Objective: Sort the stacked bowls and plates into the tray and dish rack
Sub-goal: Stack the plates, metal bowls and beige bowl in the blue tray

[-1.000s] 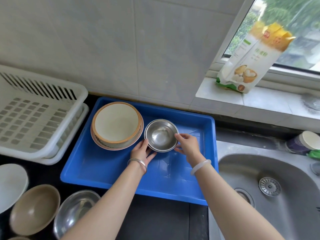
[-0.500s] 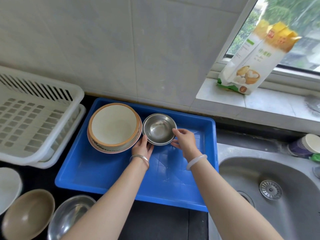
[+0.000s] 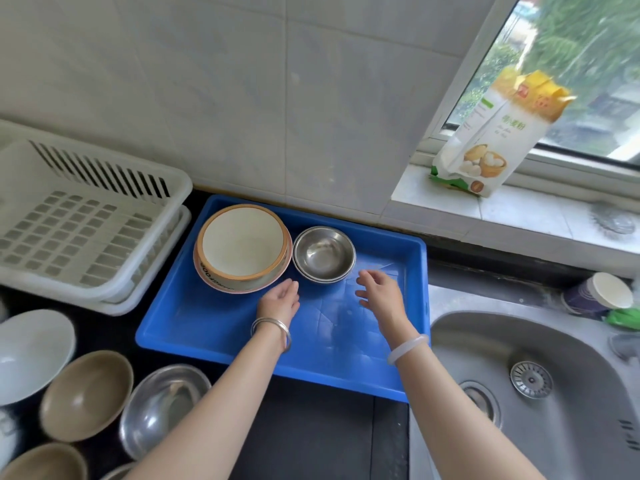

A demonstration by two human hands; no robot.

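Observation:
A blue tray (image 3: 214, 327) lies on the dark counter against the tiled wall. In its far part stand a stack of cream bowls with orange rims (image 3: 242, 247) and, to their right, small nested steel bowls (image 3: 323, 254). My left hand (image 3: 280, 299) and my right hand (image 3: 379, 291) hover over the tray floor just in front of the steel bowls, both empty with fingers apart and touching nothing. A white dish rack (image 3: 79, 223) stands left of the tray. At lower left wait a white bowl (image 3: 31, 351), tan bowls (image 3: 86, 393) and a steel bowl (image 3: 162, 407).
A steel sink (image 3: 540, 393) lies right of the tray. A flour bag (image 3: 491, 140) stands on the window sill at upper right. A paper cup (image 3: 595, 296) and a green item sit at the sink's far right edge.
Both hands pushed the steel bowls back beside the cream stack, then let go and drew back toward me. The bowls now rest alone in the tray.

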